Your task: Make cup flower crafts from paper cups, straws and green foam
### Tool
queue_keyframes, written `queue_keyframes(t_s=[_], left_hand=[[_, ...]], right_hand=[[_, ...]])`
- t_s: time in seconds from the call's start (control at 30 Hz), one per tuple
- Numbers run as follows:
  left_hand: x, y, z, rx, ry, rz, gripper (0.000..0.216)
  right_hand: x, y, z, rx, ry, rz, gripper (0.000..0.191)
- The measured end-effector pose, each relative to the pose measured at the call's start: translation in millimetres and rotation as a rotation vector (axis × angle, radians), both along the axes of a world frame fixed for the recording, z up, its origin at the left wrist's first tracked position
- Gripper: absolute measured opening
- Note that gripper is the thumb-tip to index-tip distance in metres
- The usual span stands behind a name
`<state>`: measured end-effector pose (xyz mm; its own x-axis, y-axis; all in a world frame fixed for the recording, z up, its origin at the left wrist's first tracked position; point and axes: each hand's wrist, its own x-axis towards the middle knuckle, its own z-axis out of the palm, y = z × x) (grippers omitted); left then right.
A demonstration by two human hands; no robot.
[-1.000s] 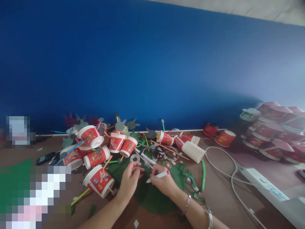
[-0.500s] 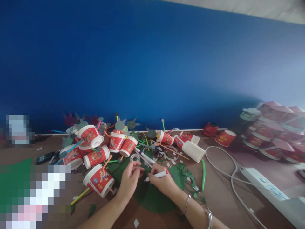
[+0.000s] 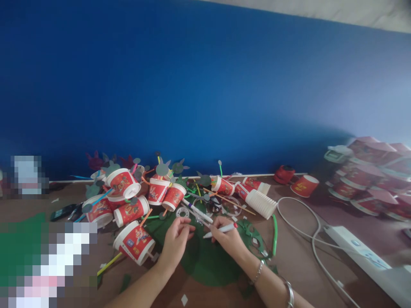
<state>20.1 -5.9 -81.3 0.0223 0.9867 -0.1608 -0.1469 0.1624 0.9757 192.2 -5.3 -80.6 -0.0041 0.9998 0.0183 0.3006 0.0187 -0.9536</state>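
A white marker with a red end is gripped in my right hand, its tip pointing left. To its left is my left hand, fingers curled in and close together; whatever they may hold is hidden. Both hands are over a dark green sheet of paper on the table. Just beyond my fingers lie a white tape roll and a white pen with a purple end.
Red paper cups with straws and paper shapes crowd the left and back. A stack of cups lies behind my right hand. Green paper scraps, a white cable and a power strip are on the right.
My right hand has moved right and slightly up with the marker, away from my left hand. The left hand has barely moved.
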Motion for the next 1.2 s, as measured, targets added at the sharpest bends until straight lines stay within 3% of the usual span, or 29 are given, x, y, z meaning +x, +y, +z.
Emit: queue_keyframes(t_s=[0.5,1.2], left_hand=[[-0.1,0.9,-0.8,0.004,-0.003,-0.004,0.016],[-0.6,0.9,-3.1,0.031,0.035,-0.017,0.016]], right_hand=[[-3.0,-2.2,0.3,-0.036,-0.057,0.063,0.019],[-4.9,-2.3,1.1,-0.043,-0.075,0.007,0.017]])
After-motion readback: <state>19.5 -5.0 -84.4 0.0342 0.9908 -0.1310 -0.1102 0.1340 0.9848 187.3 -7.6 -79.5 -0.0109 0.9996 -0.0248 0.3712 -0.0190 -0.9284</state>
